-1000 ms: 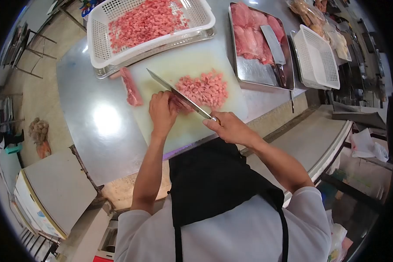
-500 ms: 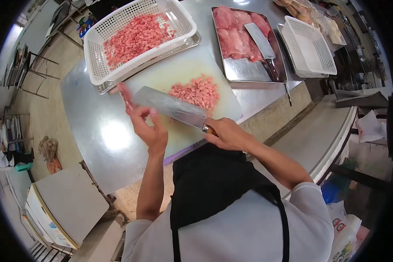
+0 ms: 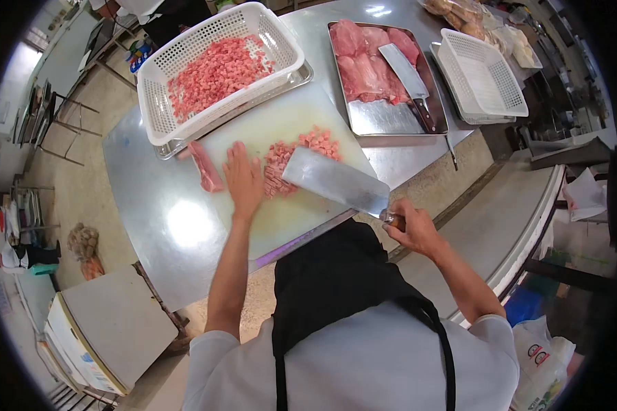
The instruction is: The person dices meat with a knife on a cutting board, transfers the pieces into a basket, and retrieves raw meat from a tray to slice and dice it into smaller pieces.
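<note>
My right hand (image 3: 416, 231) is wrapped round the wooden handle of a broad cleaver (image 3: 336, 181). Its blade slants over the cutting board (image 3: 288, 226), the far end touching or just above the diced meat (image 3: 279, 171). Several pieces at the near side of that pile look like thin sticks. My left hand (image 3: 244, 179) lies on the board with its fingers stretched out, between the diced meat and a strip of raw meat (image 3: 206, 168). The strip rests along the board's left edge, apart from my fingers.
Beyond the board, a white perforated basket (image 3: 291, 51) of diced meat stands on a metal tray. A steel tray (image 3: 380, 116) holds large meat pieces and a second knife (image 3: 404, 72). Another white basket (image 3: 483, 75) is at right, near bagged food (image 3: 459, 17).
My left hand has let go of the meat strip and moved right, flattening onto the board. My right hand has drawn the cleaver right and towards me. The strip now lies on the board's left edge.
</note>
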Demonstrator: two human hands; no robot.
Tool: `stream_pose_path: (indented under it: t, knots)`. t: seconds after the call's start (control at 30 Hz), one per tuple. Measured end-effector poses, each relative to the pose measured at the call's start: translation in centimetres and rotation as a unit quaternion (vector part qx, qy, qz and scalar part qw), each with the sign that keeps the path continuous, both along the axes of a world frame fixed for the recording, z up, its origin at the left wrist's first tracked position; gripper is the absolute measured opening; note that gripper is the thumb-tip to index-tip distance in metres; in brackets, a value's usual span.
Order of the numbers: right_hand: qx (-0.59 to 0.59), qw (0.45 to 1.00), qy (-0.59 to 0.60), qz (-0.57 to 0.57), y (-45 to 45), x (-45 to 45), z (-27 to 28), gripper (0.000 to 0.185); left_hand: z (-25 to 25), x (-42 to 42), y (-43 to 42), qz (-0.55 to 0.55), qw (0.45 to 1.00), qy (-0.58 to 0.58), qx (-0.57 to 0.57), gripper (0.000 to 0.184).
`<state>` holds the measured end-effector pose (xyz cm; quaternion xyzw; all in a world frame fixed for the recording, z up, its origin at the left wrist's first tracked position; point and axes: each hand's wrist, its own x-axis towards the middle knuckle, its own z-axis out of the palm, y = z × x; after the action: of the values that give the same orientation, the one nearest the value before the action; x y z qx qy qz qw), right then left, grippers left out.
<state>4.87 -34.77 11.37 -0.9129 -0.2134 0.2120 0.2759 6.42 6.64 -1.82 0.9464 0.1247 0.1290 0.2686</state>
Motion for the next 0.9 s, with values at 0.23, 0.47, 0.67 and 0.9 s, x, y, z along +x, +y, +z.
stream_pose_path:
  t: [0.23, 0.47, 0.67, 0.9]
  knots:
    - [0.114, 0.98, 0.084, -0.141, 6.2, -0.9, -2.5, 0.04, -0.8, -0.1, -8.9, 0.002, 0.998, -0.053, -0.037, 0.073]
    - [0.247, 0.895, 0.294, -0.226, 8.8, 0.2, -1.5, 0.032, 2.8, -2.7, -11.2, -0.159, 0.986, -0.053, 0.007, 0.102]
    - [0.35, 0.812, 0.395, -0.25, 0.9, 3.7, -6.4, 0.027, 1.8, 0.6, -10.5, -0.161, 0.977, -0.054, 0.129, 0.102]
    - [0.314, 0.83, 0.393, -0.239, 7.7, 1.2, -7.9, 0.027, 3.7, 1.5, -13.5, -0.015, 0.996, -0.07, 0.054, 0.081]
